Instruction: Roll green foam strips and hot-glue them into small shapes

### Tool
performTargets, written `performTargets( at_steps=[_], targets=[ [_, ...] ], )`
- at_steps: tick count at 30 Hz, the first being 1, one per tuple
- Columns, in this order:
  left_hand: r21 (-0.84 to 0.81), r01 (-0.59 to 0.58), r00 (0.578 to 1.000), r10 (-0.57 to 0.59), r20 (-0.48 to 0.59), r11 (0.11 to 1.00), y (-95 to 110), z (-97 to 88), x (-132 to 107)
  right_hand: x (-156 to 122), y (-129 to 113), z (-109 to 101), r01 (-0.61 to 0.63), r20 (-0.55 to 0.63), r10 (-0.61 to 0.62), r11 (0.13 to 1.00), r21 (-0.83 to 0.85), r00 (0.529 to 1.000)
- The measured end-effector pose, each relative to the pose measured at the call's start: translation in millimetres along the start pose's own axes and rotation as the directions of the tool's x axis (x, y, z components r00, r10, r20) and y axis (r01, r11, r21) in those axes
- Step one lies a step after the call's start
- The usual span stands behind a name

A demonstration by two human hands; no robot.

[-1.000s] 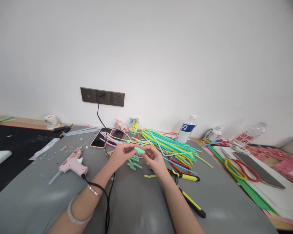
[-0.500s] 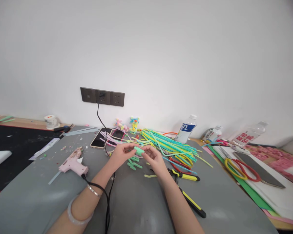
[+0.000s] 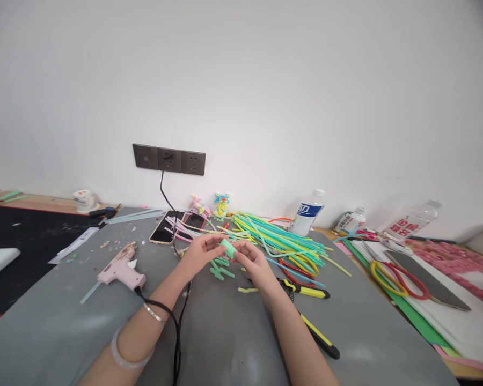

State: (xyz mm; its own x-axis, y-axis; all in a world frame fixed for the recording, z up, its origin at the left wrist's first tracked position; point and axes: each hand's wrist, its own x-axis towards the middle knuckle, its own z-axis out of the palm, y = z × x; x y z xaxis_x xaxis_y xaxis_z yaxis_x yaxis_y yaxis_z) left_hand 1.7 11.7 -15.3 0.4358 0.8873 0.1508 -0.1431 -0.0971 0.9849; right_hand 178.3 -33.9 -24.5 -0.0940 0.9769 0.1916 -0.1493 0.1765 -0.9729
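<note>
Between my two hands is a small mint-green piece of bent pipe cleaner (image 3: 228, 248), held just above the table. My left hand (image 3: 201, 255) pinches its left side with thumb and fingertips. On its right side, the fingertips of my right hand (image 3: 253, 262) are closed on the same piece. Several short green pipe-cleaner pieces (image 3: 221, 268) lie on the table below and behind it. To the right of my right hand spreads a bundle of long yellow and teal pipe cleaners (image 3: 279, 238). Yellow-and-black pliers (image 3: 306, 291) lie partly behind my right forearm.
A pink glue gun (image 3: 123, 272) lies left, its black cable (image 3: 177, 343) passing my left forearm. Phones (image 3: 165, 229) and two small pipe-cleaner figures (image 3: 221, 206) are at the back. A bottle (image 3: 307, 212) stands back right. Scissors (image 3: 402, 281) lie on papers at right.
The green piece has tilted slightly between my fingertips, its right end now lower. Both hands stay in nearly the same place, and the table things have not moved.
</note>
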Motion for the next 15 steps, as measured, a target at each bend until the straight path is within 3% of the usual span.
performTargets(
  at_steps=[15],
  targets=[
    [0.034, -0.067, 0.995, 0.064, 0.073, 0.997, 2.4, -1.2, 1.0, -1.5, -5.6, 4.4, 0.044, 0.027, -0.043, 0.998, -0.036, 0.999]
  ],
)
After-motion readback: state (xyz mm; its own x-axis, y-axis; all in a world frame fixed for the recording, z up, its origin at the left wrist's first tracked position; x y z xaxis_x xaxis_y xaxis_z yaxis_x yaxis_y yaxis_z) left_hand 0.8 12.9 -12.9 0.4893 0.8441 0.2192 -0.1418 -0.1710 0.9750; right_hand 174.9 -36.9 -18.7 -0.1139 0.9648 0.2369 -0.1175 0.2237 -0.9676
